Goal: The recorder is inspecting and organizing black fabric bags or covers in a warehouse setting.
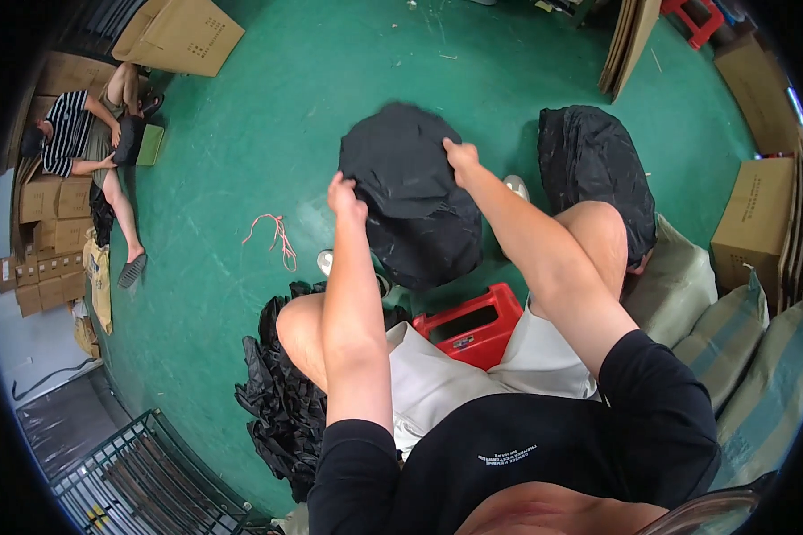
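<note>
A black garment [400, 160] is held up over the green floor [268, 116], in front of the seated person's knees. Its left edge is pinched by the left hand [344, 198], fingers curled closed on the fabric. Its right upper edge is gripped by the right hand [460, 158], also closed on the cloth. The two hands are kept apart, with the cloth spread between them.

Directly below the held piece, a black bag [428, 245] stuffed full is seen standing on the floor, touching or overlapping the garment's lower edge; the exact boundary cannot be told. A red plastic stool [469, 326] is seen between the thighs, near side of the bag.

A second filled black bag [593, 169] is noted at right, beyond the right knee. A heap of black plastic bags [281, 401] is piled at near left, beside the left thigh. Woven sacks [732, 330] are stacked at near right, with cardboard boxes [754, 218] behind them.

A pink string [277, 234] lies loose on the floor left of the hands. At far left, another person [89, 143] is seated on the floor against stacked cartons [49, 241]. A wire cage [143, 473] is visible at the near left edge.
</note>
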The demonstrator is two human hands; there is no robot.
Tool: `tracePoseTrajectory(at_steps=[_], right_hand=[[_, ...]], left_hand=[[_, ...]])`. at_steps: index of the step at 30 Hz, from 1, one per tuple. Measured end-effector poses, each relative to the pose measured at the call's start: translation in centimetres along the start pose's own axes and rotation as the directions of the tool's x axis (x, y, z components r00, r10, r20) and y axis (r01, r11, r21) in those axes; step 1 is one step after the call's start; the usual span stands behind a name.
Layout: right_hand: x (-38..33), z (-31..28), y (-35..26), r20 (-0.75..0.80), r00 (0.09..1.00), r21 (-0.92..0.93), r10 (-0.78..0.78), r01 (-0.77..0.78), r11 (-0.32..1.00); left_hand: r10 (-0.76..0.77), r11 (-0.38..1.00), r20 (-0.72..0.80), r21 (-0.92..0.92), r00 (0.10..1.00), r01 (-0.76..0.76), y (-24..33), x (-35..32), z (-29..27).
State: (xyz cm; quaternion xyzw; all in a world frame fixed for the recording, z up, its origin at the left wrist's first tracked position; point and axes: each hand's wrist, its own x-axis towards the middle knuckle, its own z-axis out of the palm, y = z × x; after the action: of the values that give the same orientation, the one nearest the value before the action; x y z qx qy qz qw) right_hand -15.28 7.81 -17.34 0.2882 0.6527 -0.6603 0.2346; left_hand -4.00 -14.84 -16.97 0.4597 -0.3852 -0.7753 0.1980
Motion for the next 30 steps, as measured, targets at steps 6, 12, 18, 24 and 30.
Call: tracePoseTrajectory(at_steps=[6, 12, 18, 24, 30], right_hand=[[-4.8, -1.8, 6.1, -0.057, 0.994, -0.389, -0.091, 0.061, 0.919], [-7.6, -5.5, 8.7, -0.198, 0.95, -0.533, -0.242, 0.103, 0.84], [-10.2, -5.2, 8.5, -0.168, 0.917, -0.582, -0.363, 0.205, 0.787], [-9.1, -7.5, 9.3, -0.111, 0.95, -0.636, -0.29, 0.156, 0.756], [-11.2, -7.3, 9.6, -0.107, 0.965, -0.674, -0.238, 0.105, 0.731]], left_hand=[[0.01, 0.999, -0.265, 0.047, 0.964, 0.003, -4.5, -5.5, -7.4], [0.016, 0.975, -0.401, 0.208, 0.916, 0.074, -7.0, -10.2, -7.8], [0.015, 0.972, -0.362, 0.224, 0.932, 0.072, -7.2, -11.1, -10.2], [-0.197, 0.966, -0.165, 0.137, 0.967, 0.22, -8.2, -14.3, -8.5], [-0.116, 0.838, -0.277, 0.489, 0.954, 0.244, -9.2, -15.9, -10.6]])
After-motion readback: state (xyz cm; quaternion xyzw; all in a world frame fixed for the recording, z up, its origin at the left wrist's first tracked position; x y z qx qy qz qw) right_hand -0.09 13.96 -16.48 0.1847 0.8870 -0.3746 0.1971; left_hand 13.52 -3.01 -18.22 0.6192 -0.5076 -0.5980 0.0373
